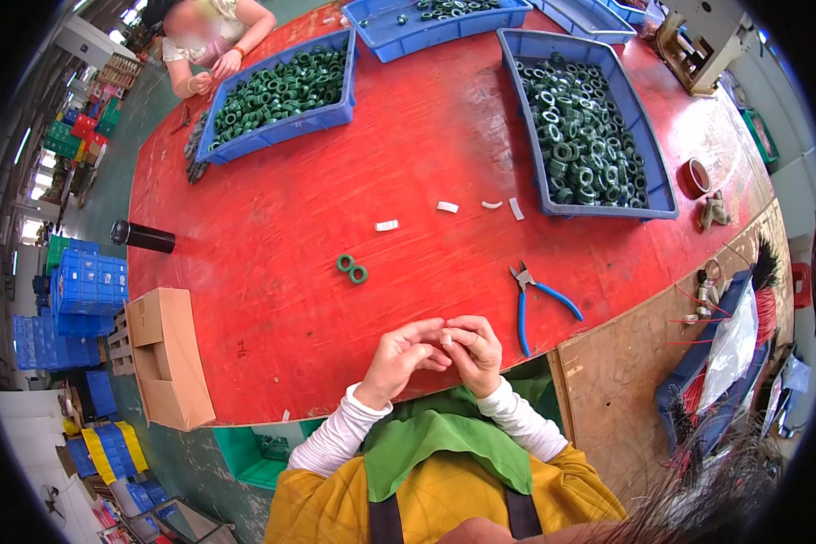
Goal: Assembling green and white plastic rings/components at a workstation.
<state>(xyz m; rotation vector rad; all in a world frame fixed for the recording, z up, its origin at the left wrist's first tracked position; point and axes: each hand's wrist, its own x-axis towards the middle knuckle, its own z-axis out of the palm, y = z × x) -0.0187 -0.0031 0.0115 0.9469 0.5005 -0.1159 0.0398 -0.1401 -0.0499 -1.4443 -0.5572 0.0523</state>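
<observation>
At the near edge of the red table, my left hand [399,359] and my right hand [474,349] meet with curled fingers. The fingertips of both come together around a tiny whitish spot, too small to name. Beyond them lie two green rings [358,274], side by side and touching. To the right of these, diagonal cutters [525,283] with blue handles rest with their handles spread. Farther back are several small white curved pieces, one a printed white strip [386,226] and another a slanted white strip [516,208].
Blue trays hold many green rings, one tray [666,195] at the right and another [286,122] at the far left. A co-worker's hand [228,63] is beside the left one. A black bottle [143,237], a cardboard box [174,399] and a brown tape roll [695,178] stand around the edges.
</observation>
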